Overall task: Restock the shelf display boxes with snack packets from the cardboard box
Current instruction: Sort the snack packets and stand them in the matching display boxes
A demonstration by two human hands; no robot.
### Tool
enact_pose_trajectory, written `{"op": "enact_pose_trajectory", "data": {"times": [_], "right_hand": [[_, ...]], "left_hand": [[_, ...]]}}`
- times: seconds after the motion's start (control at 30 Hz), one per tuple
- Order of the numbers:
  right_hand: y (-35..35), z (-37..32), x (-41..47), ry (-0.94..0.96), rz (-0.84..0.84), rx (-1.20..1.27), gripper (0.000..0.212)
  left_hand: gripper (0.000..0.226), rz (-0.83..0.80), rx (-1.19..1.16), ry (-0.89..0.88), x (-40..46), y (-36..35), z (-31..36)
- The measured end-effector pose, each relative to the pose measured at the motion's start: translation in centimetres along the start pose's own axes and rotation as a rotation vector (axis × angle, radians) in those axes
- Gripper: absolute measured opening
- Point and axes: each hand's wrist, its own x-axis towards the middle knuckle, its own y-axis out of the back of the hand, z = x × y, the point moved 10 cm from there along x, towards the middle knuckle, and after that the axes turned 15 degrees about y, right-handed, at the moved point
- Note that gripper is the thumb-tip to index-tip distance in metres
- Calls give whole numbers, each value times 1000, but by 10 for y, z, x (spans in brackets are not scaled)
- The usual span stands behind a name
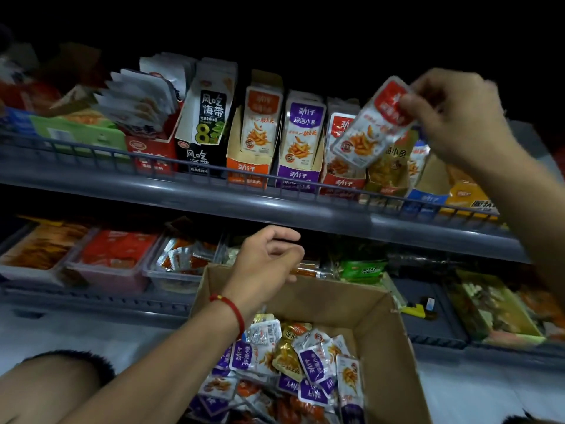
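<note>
Right hand [458, 117] is up at the upper shelf [214, 206], fingers and thumb pinching the top end of a red-labelled snack packet [371, 123]. The packet hangs tilted from that grip, its lower end in front of the red display box [344, 179] and just over the packets standing in it. That box stands toward the right end of the shelf's front rail, with the purple display box [298, 175] touching it on the left and the orange display box [247, 172] left of that. A black kelp box [200, 160] stands further left along the same rail.

Left hand [266, 264], red cord at the wrist [234, 310], hovers over the far wall of the cardboard box [382, 347]. Its fingers are loosely curled, a relaxed grip holding nothing that I can see. Down in the box lies a loose heap of packets [305, 362], purple labels, gold ones, some reddish near the lower edge, all jumbled at different angles. The cardboard box stands in front of the lower shelf [91, 301], where clear trays [171, 280] of other snacks run along to the left. Well apart, the two hands: one high at the display row, one low above the box.
</note>
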Motion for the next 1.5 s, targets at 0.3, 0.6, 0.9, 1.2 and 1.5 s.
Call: {"op": "enact_pose_trajectory", "data": {"times": [0.3,0.6,0.9,1.2,1.5], "right_hand": [[-60,-4,42,166,-206,-226,21],[-84,-1,43,133,-262,-253,29],[-84,-3,40,176,-207,-329,46],[-79,-53,-53,261,-161,-14,19],[-176,-42,-215,121,-694,213,16]], "left_hand": [[18,42,55,-6,2,8,2],[19,78,91,-32,0,11,5],[23,82,172,-48,3,10,1],[18,46,407,56,25,3,-40],[12,-196,967,252,54,-31,-165]]}}
